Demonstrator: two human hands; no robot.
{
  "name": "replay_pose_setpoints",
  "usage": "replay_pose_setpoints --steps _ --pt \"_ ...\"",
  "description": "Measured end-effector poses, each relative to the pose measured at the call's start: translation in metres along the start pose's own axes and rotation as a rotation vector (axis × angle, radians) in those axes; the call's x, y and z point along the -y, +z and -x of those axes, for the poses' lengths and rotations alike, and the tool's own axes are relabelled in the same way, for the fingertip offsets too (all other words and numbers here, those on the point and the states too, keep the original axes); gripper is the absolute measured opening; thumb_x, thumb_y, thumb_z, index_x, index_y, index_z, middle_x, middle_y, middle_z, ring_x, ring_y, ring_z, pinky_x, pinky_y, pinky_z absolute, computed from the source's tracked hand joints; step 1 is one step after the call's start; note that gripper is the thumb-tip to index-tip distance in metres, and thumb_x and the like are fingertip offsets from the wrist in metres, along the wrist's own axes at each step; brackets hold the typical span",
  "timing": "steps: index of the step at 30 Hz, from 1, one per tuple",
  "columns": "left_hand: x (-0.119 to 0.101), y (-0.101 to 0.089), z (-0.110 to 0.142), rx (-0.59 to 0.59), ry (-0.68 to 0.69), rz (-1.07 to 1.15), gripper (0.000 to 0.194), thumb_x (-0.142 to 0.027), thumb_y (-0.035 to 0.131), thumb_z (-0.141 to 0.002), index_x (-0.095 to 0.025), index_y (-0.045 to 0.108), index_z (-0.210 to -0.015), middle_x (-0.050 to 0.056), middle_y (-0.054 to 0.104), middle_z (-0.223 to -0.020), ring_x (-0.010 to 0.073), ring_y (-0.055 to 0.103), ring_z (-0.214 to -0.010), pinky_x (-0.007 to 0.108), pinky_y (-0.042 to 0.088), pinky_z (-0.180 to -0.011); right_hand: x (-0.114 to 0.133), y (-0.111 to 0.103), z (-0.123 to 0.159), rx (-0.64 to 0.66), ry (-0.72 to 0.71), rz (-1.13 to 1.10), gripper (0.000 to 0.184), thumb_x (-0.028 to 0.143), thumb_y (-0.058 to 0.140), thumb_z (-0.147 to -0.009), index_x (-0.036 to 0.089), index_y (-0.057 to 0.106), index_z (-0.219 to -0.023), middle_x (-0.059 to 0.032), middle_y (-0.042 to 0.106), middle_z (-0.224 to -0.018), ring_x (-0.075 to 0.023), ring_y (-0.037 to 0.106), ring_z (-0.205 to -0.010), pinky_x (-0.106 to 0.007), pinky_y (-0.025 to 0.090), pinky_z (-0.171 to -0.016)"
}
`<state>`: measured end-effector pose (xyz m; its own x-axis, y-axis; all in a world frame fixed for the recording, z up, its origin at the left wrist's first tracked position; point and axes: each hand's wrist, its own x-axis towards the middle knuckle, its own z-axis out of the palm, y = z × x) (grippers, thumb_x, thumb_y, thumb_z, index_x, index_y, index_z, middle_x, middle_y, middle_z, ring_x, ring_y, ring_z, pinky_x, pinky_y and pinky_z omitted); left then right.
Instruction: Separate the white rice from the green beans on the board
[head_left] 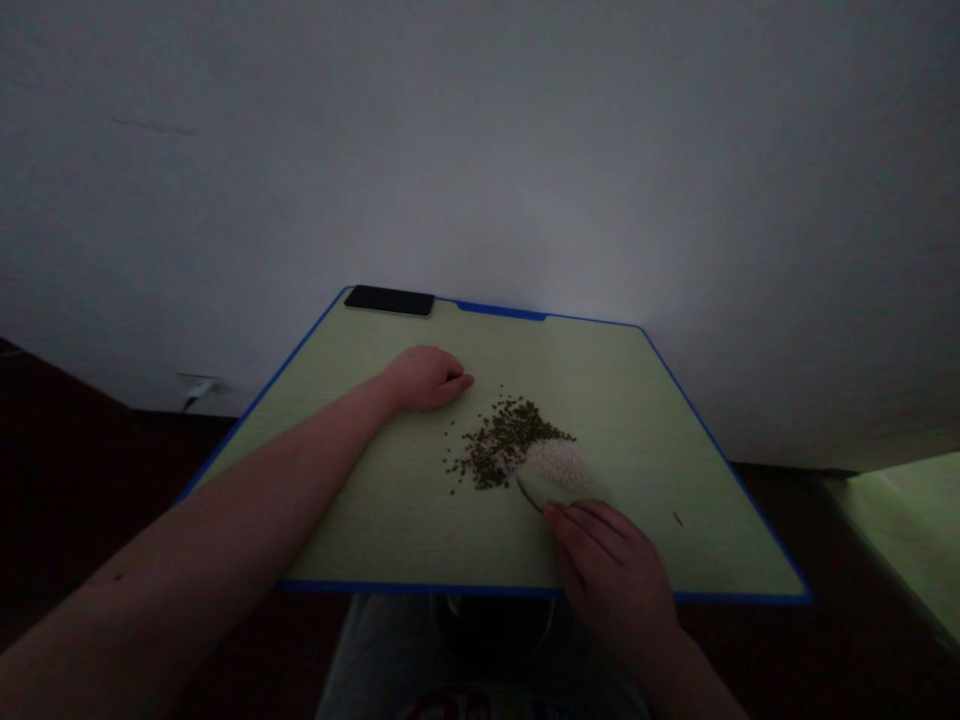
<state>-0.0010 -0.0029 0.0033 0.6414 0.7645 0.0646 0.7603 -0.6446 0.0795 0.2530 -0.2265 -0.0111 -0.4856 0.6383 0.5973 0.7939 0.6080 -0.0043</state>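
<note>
Our left forearm [217,530] reaches over table [360,540], left hand [427,378] curled closed near green grains [514,430]; right hand [616,572] pinches thin utensil [532,495], tip beside green and white grains [559,461].

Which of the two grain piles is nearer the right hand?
The pale pile, just beyond the right hand; the dark pile spreads farther left.

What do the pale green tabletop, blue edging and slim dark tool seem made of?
Pale green tabletop: perhaps laminated board, matte, faintly streaked. Blue edging: probably plastic, smooth, evenly coloured. Slim dark tool: possibly metal, given its thin edge; finish too dim to read.
</note>
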Motion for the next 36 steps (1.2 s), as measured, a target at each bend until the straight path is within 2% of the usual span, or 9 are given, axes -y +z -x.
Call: replay_pose_setpoints --steps 4,12,21,36 --pt "0.001 0.002 -0.001 -0.005 0.004 -0.002 0.052 -0.052 0.033 -0.095 -0.020 0.060 -0.064 0.008 0.065 -0.068 0.0182 0.049 -0.060 0.034 0.024 -0.056 -0.003 -0.003 -0.001 -0.023 0.040 0.001 0.024 0.009 0.051 -0.092 0.016 0.070 -0.105 -0.0089 0.079 -0.092 -0.0215 0.073 -0.079 -0.037 0.064 -0.077" --pt "0.001 0.001 0.000 0.012 -0.009 -0.005 0.052 -0.051 0.033 -0.094 -0.020 0.061 -0.065 0.008 0.065 -0.069 0.0182 0.049 -0.061 0.034 0.023 -0.056 0.013 0.002 -0.007 -0.034 0.029 -0.089 0.026 0.007 0.050 -0.092 0.016 0.069 -0.107 -0.0080 0.079 -0.093 -0.0203 0.073 -0.079 -0.036 0.064 -0.076" --pt "0.001 0.001 0.000 -0.002 0.004 0.010 0.052 -0.052 0.032 -0.095 -0.020 0.060 -0.065 0.008 0.064 -0.068 0.0178 0.047 -0.059 0.034 0.024 -0.057 -0.004 0.000 -0.004 -0.032 0.076 0.004 0.022 0.009 0.051 -0.092 0.017 0.069 -0.104 -0.0084 0.079 -0.091 -0.0224 0.073 -0.077 -0.040 0.064 -0.077" --pt "0.001 0.002 -0.001 -0.004 0.003 0.002 0.052 -0.052 0.033 -0.095 -0.020 0.060 -0.064 0.008 0.064 -0.068 0.0178 0.048 -0.060 0.034 0.025 -0.056 0.010 -0.003 -0.010 -0.054 0.031 -0.144 0.026 0.007 0.052 -0.090 0.018 0.069 -0.107 -0.0075 0.079 -0.091 -0.0190 0.074 -0.077 -0.035 0.064 -0.076"
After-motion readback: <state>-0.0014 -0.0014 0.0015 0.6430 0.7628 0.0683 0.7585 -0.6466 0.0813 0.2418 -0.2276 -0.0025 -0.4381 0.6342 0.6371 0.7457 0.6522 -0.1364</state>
